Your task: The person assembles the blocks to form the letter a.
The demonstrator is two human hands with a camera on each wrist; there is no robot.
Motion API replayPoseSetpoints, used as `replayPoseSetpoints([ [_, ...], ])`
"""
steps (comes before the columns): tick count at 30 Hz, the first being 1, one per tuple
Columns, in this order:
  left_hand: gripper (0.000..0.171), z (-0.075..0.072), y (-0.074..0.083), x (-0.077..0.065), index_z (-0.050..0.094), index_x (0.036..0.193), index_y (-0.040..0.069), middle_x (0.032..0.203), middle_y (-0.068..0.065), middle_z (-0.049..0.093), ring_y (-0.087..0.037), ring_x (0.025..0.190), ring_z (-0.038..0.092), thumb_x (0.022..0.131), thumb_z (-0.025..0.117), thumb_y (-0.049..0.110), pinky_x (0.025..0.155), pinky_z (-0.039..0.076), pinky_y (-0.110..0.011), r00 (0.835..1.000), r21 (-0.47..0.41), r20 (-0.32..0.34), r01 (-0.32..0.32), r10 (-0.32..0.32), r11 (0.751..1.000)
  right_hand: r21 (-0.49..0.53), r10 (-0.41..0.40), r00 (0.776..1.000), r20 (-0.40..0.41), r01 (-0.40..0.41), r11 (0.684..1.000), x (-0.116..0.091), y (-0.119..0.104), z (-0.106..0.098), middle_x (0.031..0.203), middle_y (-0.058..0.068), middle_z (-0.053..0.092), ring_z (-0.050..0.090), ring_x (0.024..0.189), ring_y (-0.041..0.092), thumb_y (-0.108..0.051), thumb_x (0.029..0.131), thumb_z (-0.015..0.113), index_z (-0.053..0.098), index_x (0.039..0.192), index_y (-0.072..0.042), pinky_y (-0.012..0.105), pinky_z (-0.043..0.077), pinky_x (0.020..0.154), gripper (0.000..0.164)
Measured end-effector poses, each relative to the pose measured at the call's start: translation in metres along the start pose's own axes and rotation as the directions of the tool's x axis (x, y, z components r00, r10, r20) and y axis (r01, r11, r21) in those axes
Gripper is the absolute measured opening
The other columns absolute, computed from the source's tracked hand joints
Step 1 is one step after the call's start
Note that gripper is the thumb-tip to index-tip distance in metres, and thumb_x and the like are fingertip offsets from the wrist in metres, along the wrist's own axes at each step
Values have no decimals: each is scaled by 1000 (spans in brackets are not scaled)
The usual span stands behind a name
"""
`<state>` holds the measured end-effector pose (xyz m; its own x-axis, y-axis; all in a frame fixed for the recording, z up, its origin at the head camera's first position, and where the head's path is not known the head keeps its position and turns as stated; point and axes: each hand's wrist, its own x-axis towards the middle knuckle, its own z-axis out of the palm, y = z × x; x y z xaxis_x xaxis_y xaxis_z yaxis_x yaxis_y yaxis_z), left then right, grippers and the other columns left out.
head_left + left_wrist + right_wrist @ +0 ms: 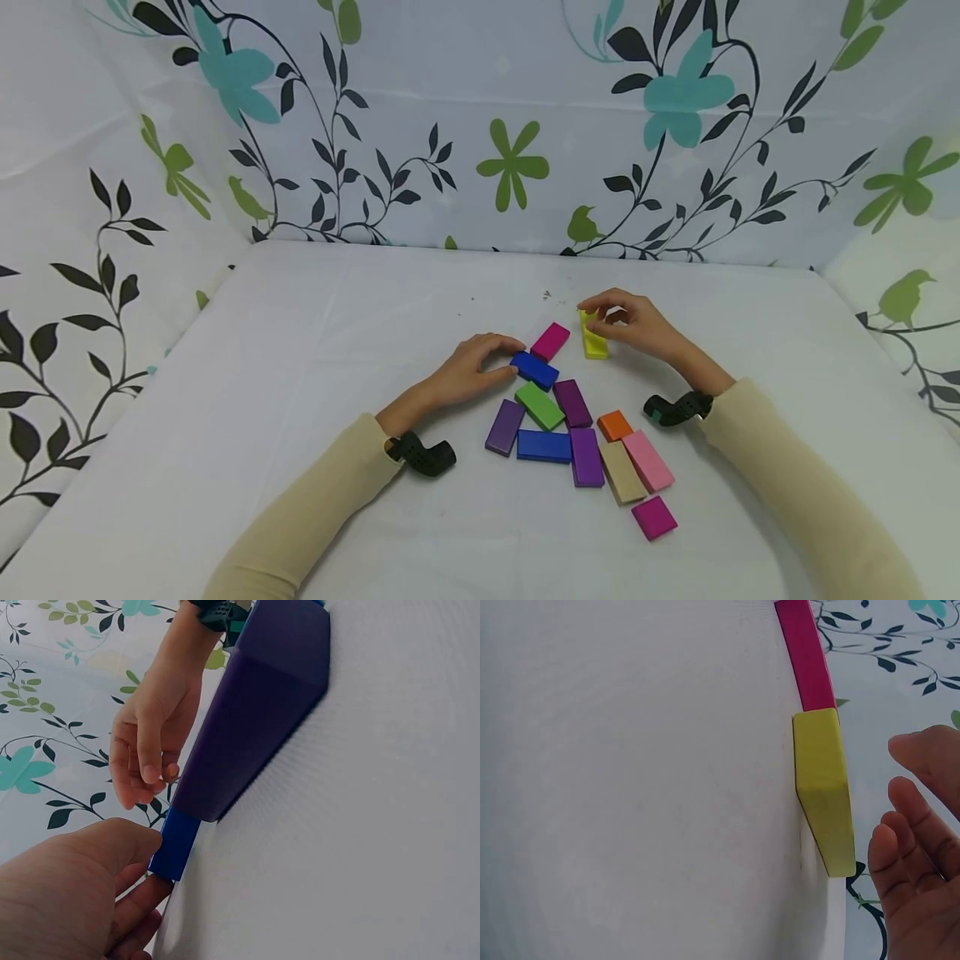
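Note:
My left hand pinches the left end of a blue block, thumb on one side and fingers on the other. In the left wrist view, its thumb and fingertips meet the end of that blue block, behind a large-looking purple block. My right hand hovers over a yellow block. The right wrist view shows its loosely bent fingers apart from the yellow block. Between the hands lies a magenta block, touching the blue block's far side.
On the white table, a chain of blocks runs toward me: a green block, purple blocks, another blue block, an orange block, a tan block, a pink block. A patterned curtain hangs behind.

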<state>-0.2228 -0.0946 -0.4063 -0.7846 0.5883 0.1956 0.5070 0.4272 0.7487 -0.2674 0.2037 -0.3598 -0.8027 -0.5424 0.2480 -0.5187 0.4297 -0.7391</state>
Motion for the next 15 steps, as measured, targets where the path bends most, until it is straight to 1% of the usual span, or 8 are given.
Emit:
replayPoseSetpoints([
  [3, 38, 1, 0, 0, 56, 132, 6, 132, -8, 59, -26, 131, 45, 96, 61, 18, 113, 23, -51, 1000, -3, 7, 1, -1, 1000, 10, -52, 999, 10, 52, 999, 5, 15, 3, 111, 30, 60, 51, 91, 35, 12, 85, 66, 62, 116, 13, 16, 47, 75, 31],
  [6, 38, 1, 1, 0, 57, 132, 6, 132, -8, 59, -26, 131, 45, 96, 61, 18, 113, 24, -50, 1000, -9, 7, 2, -2, 1000, 21, -75, 996, 40, 74, 997, 10, 24, 4, 109, 25, 61, 51, 89, 27, 10, 85, 68, 64, 115, 9, 15, 47, 73, 31],
  [10, 37, 0, 3, 0, 57, 131, 6, 131, -9, 59, -26, 129, 47, 96, 62, 17, 112, 28, -49, 1000, -14, -1, -8, 8, 1000, 47, -87, 991, 103, 83, 995, 15, 27, 4, 109, 18, 63, 53, 87, 21, 4, 86, 70, 65, 117, 4, 17, 48, 73, 31],
  [15, 38, -1, 3, 0, 57, 132, 6, 132, -9, 59, -26, 130, 46, 96, 61, 17, 112, 27, -49, 1000, -11, 3, -1, 1, 1000, 57, -78, 983, 165, 69, 996, 18, 28, 6, 108, 16, 62, 53, 87, 21, 1, 87, 71, 66, 118, 2, 20, 47, 72, 32],
])
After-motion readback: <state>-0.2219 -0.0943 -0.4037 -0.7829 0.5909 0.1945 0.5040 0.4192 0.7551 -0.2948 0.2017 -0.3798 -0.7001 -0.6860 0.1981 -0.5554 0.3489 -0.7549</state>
